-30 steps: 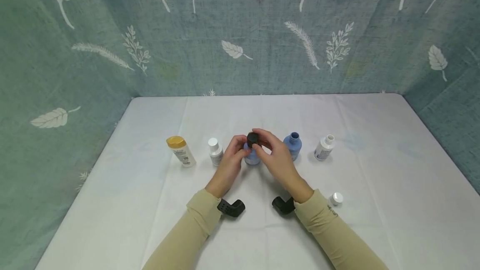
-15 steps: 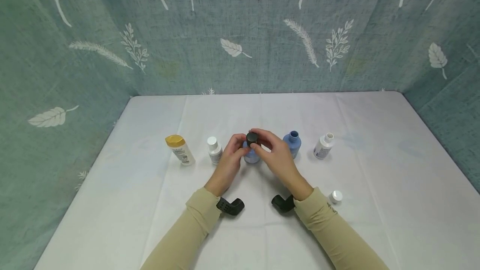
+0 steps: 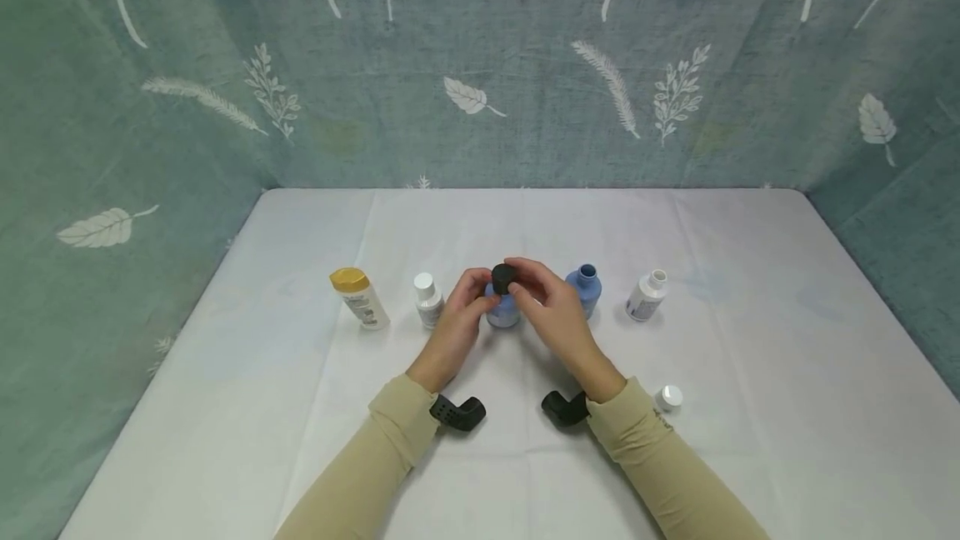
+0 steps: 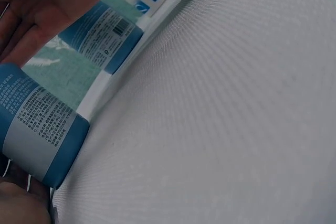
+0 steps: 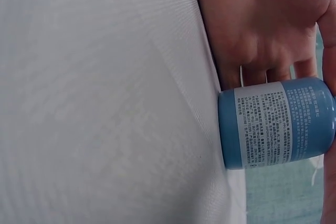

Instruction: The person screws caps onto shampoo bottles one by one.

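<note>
Leaf-patterned green cloth [image 3: 375,140] hangs behind a white-covered table [image 3: 795,457].

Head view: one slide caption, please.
Right hand pinches a black cap atop a blue bottle held by the left hand, beside an open bottle.

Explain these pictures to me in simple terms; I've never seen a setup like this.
There is no robot here, just a person's two bare hands. The wide picture comes from a camera on the person's head, looking forward and down. The two tilted close-ups come from cameras worn on the wrists, one each.

The left hand holds a blue bottle, while the right hand pinches the black cap at its top. Whether the cap is screwed tight can't be told.

On the white-covered table also stand a yellow-capped bottle, a white-capped bottle, a second blue bottle and a white bottle, the last two open. A loose white cap lies nearer the person.
</note>
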